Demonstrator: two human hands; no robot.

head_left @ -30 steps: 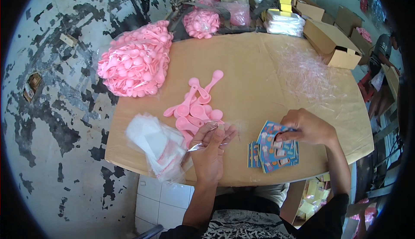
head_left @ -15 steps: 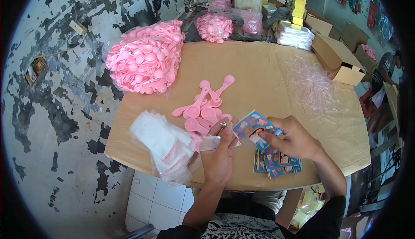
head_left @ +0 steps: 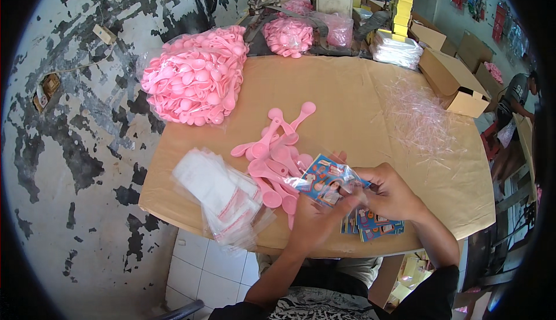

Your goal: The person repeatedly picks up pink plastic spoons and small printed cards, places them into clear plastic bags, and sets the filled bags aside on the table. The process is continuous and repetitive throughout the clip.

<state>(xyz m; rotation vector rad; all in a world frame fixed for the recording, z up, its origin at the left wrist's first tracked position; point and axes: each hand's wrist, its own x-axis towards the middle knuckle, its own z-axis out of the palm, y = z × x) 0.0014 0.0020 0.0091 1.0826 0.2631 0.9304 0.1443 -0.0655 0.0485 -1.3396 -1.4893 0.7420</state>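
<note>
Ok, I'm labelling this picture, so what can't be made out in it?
In the head view:
Left hand: most of its fingers, hidden behind the held blue card.
Loose blue cards: exact count; they overlap, partly behind the right hand.
Cardboard box below: its full contents, covered by the table.

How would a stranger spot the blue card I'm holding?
Find the brown-covered table, then the left hand and right hand near its front. The blue card is held there with shiny clear film, unlike the cards piled on the table.
</note>
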